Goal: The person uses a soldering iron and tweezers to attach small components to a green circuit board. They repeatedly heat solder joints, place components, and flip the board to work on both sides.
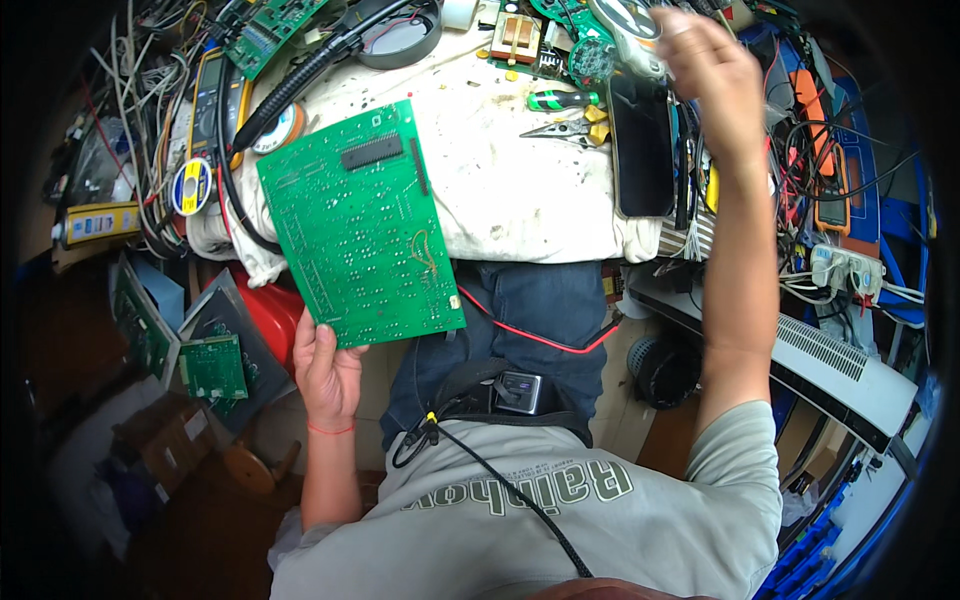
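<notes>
My left hand [325, 372] grips the lower left corner of a large green circuit board [350, 235], thumb on top. The board tilts over the near edge of the work surface, solder-dotted face up. It bears a long black chip [371, 152], a black strip and thin orange wires. Far right, my right hand [708, 75] is raised and smeared by motion. Its fingers are beside or on a white-and-grey device [632, 35]; whether they hold it I cannot tell. Below lie a dark-screened phone [642, 148], yellow-handled pliers [575, 129] and a green-black screwdriver [562, 100].
A stained white cloth [500, 200] covers the work surface. At left are a yellow multimeter [208, 100], solder spools [192, 187] and tangled cables. A black flexible arm [300, 85] crosses the far left. Orange meters [832, 185] and a power strip [846, 270] stand at right.
</notes>
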{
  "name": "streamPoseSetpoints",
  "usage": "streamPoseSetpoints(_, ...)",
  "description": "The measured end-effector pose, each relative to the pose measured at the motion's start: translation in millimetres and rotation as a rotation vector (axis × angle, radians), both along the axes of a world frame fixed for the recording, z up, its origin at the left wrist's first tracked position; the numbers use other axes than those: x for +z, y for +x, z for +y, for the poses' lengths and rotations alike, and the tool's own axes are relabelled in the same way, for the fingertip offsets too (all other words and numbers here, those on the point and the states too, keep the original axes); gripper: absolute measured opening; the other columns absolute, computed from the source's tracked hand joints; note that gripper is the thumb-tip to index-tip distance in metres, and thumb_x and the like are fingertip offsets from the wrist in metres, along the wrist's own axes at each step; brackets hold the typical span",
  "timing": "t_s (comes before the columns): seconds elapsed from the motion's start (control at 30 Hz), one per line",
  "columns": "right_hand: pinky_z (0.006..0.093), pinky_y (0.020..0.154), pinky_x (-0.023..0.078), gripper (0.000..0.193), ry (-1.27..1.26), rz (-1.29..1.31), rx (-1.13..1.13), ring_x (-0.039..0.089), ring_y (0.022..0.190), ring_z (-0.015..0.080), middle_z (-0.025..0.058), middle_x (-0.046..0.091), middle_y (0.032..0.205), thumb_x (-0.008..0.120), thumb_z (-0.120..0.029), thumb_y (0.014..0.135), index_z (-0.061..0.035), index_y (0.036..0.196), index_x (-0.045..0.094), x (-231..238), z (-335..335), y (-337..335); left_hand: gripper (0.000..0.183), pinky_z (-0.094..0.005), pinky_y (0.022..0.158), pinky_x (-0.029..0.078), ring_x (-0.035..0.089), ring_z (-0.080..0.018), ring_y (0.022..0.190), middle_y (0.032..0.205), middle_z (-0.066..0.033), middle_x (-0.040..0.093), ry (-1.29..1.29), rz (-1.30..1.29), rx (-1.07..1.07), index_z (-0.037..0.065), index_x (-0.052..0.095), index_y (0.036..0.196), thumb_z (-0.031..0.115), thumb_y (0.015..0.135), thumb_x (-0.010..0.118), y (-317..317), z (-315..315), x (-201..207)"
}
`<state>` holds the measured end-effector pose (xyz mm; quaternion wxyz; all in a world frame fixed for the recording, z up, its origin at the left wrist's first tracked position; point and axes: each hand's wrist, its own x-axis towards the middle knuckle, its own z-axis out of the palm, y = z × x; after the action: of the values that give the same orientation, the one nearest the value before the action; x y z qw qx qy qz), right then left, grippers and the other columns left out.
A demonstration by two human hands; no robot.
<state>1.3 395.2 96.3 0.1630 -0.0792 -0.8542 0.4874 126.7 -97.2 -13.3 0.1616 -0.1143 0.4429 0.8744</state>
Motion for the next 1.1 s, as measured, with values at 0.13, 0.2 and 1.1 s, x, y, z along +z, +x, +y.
streamPoseSetpoints(0.13,0.0357,0.078,0.057,0.024,0.383,0.154,0.234,0.073,0.092,0.0237,0.0073,0.077,0.105,0.068,-0.024,0.103,-0.0063,0.117,0.076,-53,-101,14,0.042,-0.0355,0.083,0.065,0.071,-0.0217,0.108,0.135,-0.0129,0.066,-0.030,0.014,0.022,0.002,0.047,0.152,0.013,0.111,0.050,30,-29,0)
streamPoseSetpoints(0.2,0.0407,0.084,0.058,0.021,0.504,0.217,0.246,0.073,0.097,0.0328,0.0126,0.076,0.104,0.069,-0.019,0.100,-0.0048,0.113,0.076,-70,-134,3,0.042,-0.0347,0.082,0.065,0.071,-0.0210,0.108,0.134,-0.0119,0.067,-0.033,0.004,0.047,0.003,0.049,0.152,0.013,0.111,0.052,41,-36,0)
streamPoseSetpoints(1.1,0.0396,0.085,0.061,0.023,-1.055,-0.040,0.176,0.073,0.104,0.0333,0.0245,0.070,0.123,0.054,-0.019,0.107,0.0007,0.117,0.062,-65,-141,65,0.037,-0.0381,0.100,0.057,0.071,-0.0299,0.116,0.127,-0.0193,0.072,-0.769,1.129,0.233,-0.007,0.067,0.132,-0.015,0.096,0.058,-44,-2,26)
